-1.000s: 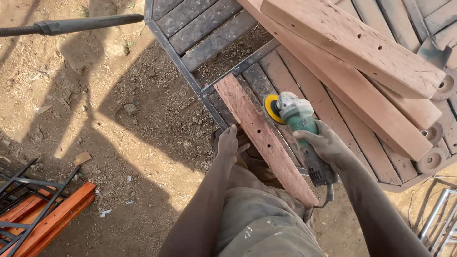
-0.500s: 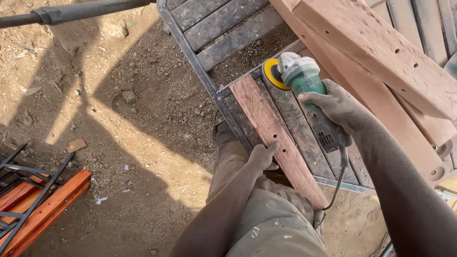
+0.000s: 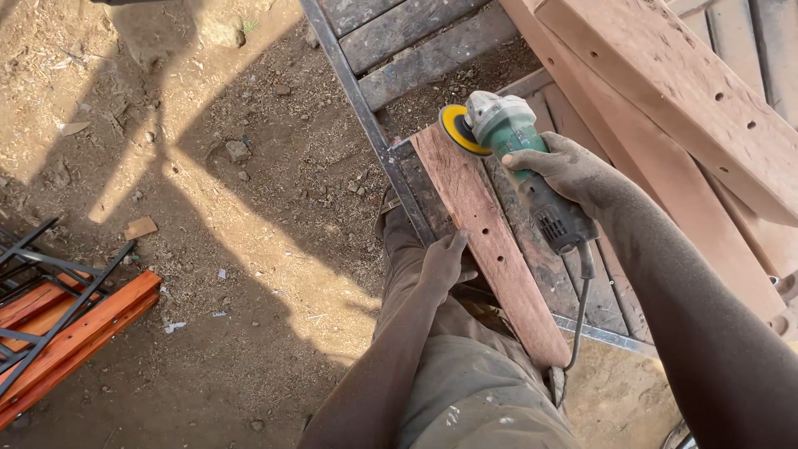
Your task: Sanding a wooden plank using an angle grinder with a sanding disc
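Dirt yard, slatted metal bench (image 3: 432,58). Left hand (image 3: 446,259) flat, pinning reddish plank (image 3: 490,241), which runs diagonally away. Right hand (image 3: 565,170), grip wrapped around green angle grinder (image 3: 519,154), disc at plank's far end.

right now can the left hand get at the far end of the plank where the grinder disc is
Probably yes: the left hand rests midway on the plank, bare wood ahead, though the grinder disc sits at that end.

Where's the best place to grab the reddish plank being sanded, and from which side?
Probably the near half of the reddish plank, from its left long edge, where the left hand already presses. That stretch is flat and bare, far from the yellow disc of the green grinder that the right hand holds at the far end; the cord hangs on the right.
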